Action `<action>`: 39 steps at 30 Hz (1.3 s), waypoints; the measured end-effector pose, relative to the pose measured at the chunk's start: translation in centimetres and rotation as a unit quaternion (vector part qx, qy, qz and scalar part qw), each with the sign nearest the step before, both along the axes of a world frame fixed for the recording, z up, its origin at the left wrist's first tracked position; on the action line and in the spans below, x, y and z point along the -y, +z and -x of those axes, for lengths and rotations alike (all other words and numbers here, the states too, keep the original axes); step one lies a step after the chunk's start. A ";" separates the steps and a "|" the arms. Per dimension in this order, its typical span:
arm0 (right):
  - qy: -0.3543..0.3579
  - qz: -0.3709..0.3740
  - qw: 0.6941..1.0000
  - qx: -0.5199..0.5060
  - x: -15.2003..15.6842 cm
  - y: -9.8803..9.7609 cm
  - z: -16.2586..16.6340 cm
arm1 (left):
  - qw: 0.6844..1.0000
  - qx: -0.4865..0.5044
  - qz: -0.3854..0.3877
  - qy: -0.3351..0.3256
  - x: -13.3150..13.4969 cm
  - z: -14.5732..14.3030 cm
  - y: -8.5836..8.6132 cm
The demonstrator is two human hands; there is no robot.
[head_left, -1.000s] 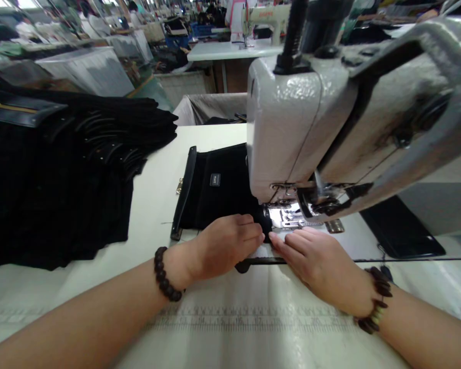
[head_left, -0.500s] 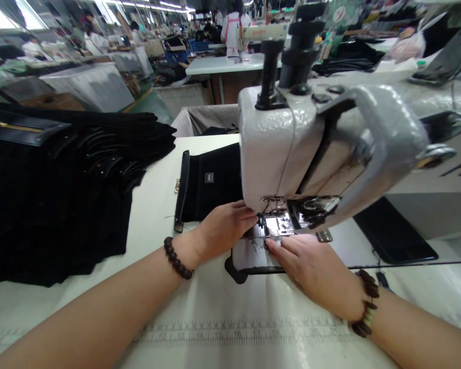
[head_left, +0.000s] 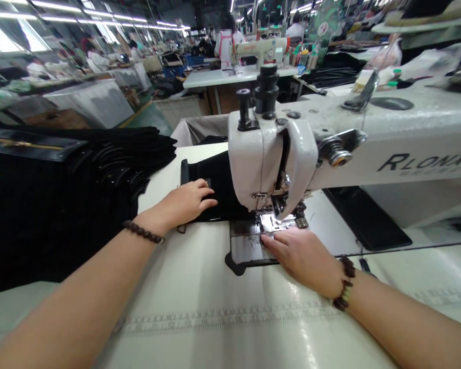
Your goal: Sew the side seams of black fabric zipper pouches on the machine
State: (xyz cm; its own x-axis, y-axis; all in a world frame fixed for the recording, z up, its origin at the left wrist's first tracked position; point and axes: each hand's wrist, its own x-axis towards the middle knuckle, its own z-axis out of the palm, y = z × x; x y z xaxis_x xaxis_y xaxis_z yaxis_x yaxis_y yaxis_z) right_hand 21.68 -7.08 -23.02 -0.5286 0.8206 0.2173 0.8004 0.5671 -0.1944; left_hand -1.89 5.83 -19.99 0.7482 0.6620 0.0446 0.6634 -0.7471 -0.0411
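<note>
In the head view a black fabric piece (head_left: 218, 171) with a dark trimmed edge lies left of the sewing machine (head_left: 249, 159), partly behind its head. My left hand (head_left: 188, 202) is over the piece's near left part, palm down, thumb and fingers apart, covering most of its small label. My right hand (head_left: 299, 256) rests on the metal plate (head_left: 249, 251) just in front of the presser foot (head_left: 259, 223). Its fingers are stretched toward the foot, and I see nothing held in them.
A tall stack of black fabric pieces (head_left: 72, 205) fills the left of the table. A black flat slab (head_left: 369, 220) lies under the machine arm. Printed ruler marks (head_left: 215, 320) run along the front. Beyond stand another sewing machine (head_left: 259, 49) and a person in white (head_left: 226, 48).
My left hand has moved left, from beside the needle onto the black fabric piece, and its fingers have spread. My right hand stays by the presser foot. The camera view has shifted.
</note>
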 end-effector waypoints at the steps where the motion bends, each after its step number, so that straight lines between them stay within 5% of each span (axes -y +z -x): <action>1: -0.003 0.007 1.000 -0.020 0.0 0.1 0.0 | 1.000 -0.015 0.014 0.022 0.2 0.9 0.2; 5: -0.051 0.014 0.991 -0.124 -0.1 0.8 -0.9 | 0.999 -0.009 0.040 0.034 2.3 2.8 -0.2; 10: -0.172 0.021 0.939 -0.297 -1.9 2.1 -2.8 | 0.998 0.014 0.050 0.028 2.9 2.9 -0.7; 18: -0.190 0.115 0.876 -0.429 -3.3 2.8 -3.1 | 0.998 0.007 0.058 0.028 2.3 3.0 -0.8; 23: -0.202 0.123 0.862 -0.449 -3.5 2.4 -3.2 | 0.998 0.005 0.057 0.027 2.0 2.8 -0.9; 28: -0.208 0.110 0.870 -0.432 -3.0 2.6 -3.4 | 0.995 -0.029 0.087 0.042 3.6 2.9 0.7; 31: -0.191 0.120 0.891 -0.394 -1.0 3.5 -3.1 | 0.988 -0.047 0.141 0.041 8.2 2.8 1.8; 35: -0.069 0.151 0.963 -0.213 3.3 4.0 -1.7 | 0.982 -0.035 0.187 -0.005 16.0 0.7 2.4; 39: 0.005 0.108 0.987 -0.118 7.3 3.6 -0.3 | 0.983 -0.036 0.173 -0.051 19.8 -2.1 1.7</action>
State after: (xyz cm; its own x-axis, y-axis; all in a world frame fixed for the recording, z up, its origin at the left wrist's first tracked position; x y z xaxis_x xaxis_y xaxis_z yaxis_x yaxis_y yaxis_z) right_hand 21.94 -14.42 -19.38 -0.4927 0.8561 0.1560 0.7129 0.4999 -0.4918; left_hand 0.25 -13.94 -18.30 0.8039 0.5505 -0.2252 0.5898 -0.7867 0.1825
